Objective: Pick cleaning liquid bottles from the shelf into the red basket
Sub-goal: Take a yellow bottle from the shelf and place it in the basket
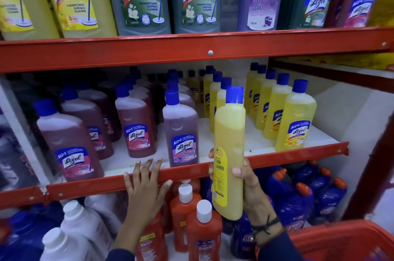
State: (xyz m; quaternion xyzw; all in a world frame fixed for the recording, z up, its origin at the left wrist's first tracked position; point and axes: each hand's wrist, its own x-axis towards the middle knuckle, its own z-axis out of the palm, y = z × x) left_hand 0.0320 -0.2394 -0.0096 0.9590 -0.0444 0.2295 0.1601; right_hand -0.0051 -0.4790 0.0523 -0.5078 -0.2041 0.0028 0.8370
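My right hand [248, 186] grips a yellow floor cleaner bottle [229, 132] with a blue cap, held upright in front of the middle shelf's red front rail [106, 181]. Resting on that rail, my left hand [147, 184] has its fingers spread and holds nothing. More yellow bottles [295, 115] stand in rows on the middle shelf to the right, and pink and purple Lizol bottles [181, 132] stand to the left. The red basket [341, 239] shows at the bottom right corner, below my right wrist.
The top shelf [191, 47] carries large Lizol and Bactin bottles. Below the middle shelf stand orange bottles with white caps [191, 218], white bottles [81, 224] on the left and blue bottles with orange caps [309, 196] on the right. A red upright post [371, 164] runs down the right side.
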